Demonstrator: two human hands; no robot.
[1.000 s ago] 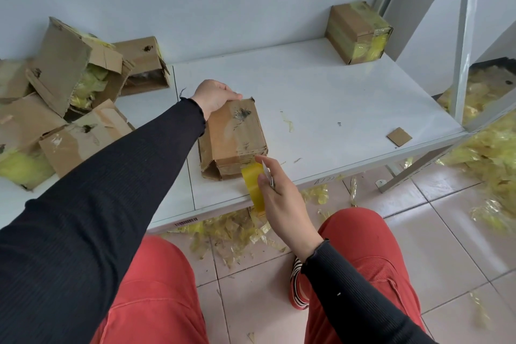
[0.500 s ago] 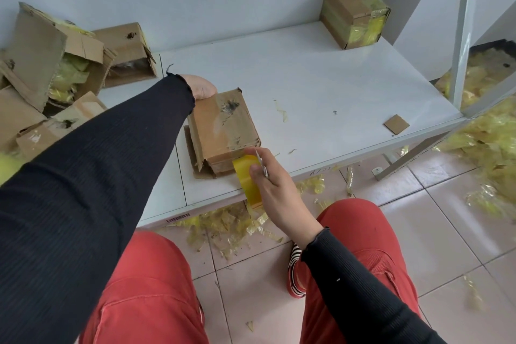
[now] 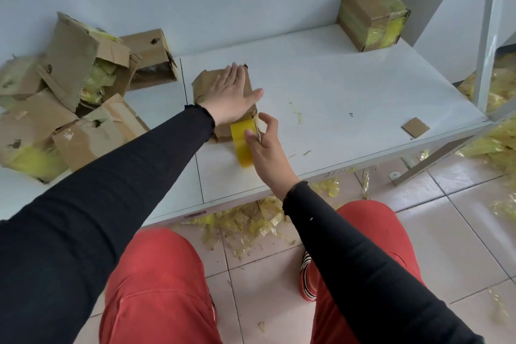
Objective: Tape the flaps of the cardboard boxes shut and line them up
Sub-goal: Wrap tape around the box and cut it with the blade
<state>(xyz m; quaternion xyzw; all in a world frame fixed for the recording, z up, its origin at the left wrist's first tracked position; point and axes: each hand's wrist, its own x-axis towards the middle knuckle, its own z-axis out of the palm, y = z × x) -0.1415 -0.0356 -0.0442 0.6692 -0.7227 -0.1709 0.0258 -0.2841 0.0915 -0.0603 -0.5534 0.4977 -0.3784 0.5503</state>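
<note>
My left hand (image 3: 230, 98) lies flat, fingers straight, pressing the top of the cardboard box (image 3: 220, 84) at mid-table (image 3: 349, 86). My right hand (image 3: 262, 145) grasps the yellow tape roll (image 3: 242, 142), standing on edge, touching the box's near face just below my left palm. The box runs away from me, so I judge the tape must travel forward over the top, along that axis. One taped box (image 3: 371, 19) sits at the far right corner; untaped boxes (image 3: 69, 98) pile at the left.
</note>
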